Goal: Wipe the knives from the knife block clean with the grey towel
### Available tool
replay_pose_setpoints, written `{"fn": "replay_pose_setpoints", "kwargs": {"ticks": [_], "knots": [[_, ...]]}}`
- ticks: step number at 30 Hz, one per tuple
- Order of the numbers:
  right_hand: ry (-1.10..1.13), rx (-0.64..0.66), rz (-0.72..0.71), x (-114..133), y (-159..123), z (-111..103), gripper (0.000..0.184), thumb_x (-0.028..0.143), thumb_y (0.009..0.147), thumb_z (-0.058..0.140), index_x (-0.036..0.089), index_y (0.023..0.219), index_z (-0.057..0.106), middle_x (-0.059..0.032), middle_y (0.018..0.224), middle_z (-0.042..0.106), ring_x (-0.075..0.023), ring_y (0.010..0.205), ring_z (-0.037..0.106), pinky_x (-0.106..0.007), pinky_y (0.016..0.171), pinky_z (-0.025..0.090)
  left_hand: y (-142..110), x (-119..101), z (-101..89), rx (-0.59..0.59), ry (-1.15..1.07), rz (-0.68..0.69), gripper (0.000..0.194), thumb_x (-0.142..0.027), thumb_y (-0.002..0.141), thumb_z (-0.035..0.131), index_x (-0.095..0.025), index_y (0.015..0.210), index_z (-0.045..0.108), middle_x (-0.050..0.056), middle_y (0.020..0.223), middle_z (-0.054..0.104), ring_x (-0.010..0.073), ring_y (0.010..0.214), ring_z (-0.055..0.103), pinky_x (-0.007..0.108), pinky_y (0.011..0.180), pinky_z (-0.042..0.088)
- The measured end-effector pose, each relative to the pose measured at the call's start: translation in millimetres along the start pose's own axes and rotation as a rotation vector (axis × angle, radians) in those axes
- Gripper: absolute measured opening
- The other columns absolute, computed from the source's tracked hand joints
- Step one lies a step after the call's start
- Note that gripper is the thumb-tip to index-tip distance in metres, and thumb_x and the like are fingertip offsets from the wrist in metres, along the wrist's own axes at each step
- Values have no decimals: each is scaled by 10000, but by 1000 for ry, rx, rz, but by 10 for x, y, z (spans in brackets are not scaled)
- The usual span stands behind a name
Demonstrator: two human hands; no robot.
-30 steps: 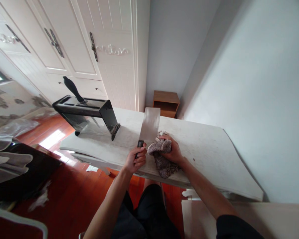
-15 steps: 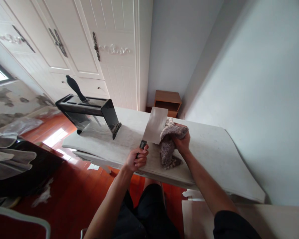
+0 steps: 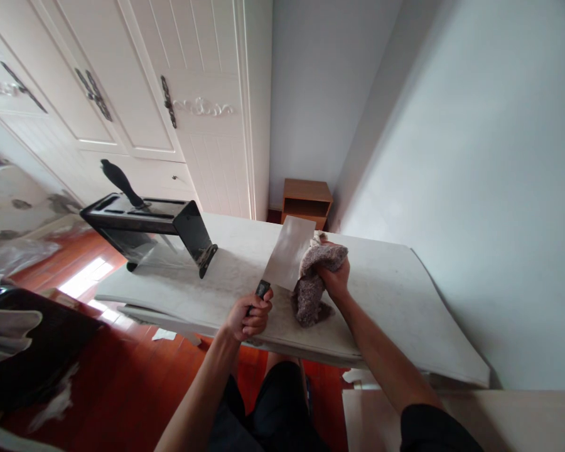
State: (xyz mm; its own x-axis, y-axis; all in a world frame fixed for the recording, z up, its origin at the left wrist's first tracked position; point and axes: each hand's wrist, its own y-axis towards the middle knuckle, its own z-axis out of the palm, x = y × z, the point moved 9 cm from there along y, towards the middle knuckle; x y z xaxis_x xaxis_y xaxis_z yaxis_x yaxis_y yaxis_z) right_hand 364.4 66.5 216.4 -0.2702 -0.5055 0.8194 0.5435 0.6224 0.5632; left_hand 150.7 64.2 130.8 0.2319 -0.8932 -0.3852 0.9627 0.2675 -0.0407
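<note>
Gripping the dark handle of a cleaver [image 3: 289,251], the left hand [image 3: 250,317] sits just below the centre of the frame, fingers curled round and knuckles toward the right. Its forearm rises from the bottom edge, left of centre, slanting up and to the right. The cleaver lies along much the same slant – handle at the lower left, broad blade reaching toward the upper right, its flat face up – over the middle of the table [image 3: 395,295]; whether the blade touches the tabletop I cannot tell. The right hand [image 3: 336,276], right of centre, is closed on a bunched brown-grey cloth [image 3: 311,298], pressed up against the blade's right edge, with a loose end drooping toward the table. That forearm comes in from the lower right, out of a black sleeve [image 3: 433,430], and runs up and leftward – so the two arms converge on the blade. Left of centre, well apart from both hands, a black knife block [image 3: 162,210] stands on the table, one black-handled knife [image 3: 120,182] slotted in its top.
</note>
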Motion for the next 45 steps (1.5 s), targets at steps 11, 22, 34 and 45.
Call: {"fn": "replay_pose_setpoints", "kwargs": {"ticks": [11,22,34,45], "knots": [[54,366,-69,71,-312,445,412,350,705,806,224,1063,646,-76,1134,689,-245,1043,655,-380,899,537,-34,-126,2,25,-163,123,122,-77,828,465,-147,885,547,-104,529,229,-3,334,-24,78,231,74],[-10,500,-270,273,-424,543,390,377,754,780,208,1072,632,-104,1116,697,-239,1048,673,-390,923,549,-20,-158,-17,-29,-95,224,108,-98,811,500,-155,850,584,-95,498,292,10,318,37,107,238,239],[-436,732,-713,620,-830,656,437,171,848,591,222,1280,556,-114,1214,683,-243,1154,624,-423,962,504,-33,-245,-178,-478,243,380,334,-246,676,688,-199,961,519,-111,508,399,32,271,185,144,231,190],[-835,740,-621,551,-830,859,401,80,826,547,169,1202,654,-129,1170,648,-276,1077,558,-419,885,466,-22,-221,-105,-564,504,426,472,-318,718,669,-262,1079,370,-147,544,406,39,263,243,132,263,193]]}}
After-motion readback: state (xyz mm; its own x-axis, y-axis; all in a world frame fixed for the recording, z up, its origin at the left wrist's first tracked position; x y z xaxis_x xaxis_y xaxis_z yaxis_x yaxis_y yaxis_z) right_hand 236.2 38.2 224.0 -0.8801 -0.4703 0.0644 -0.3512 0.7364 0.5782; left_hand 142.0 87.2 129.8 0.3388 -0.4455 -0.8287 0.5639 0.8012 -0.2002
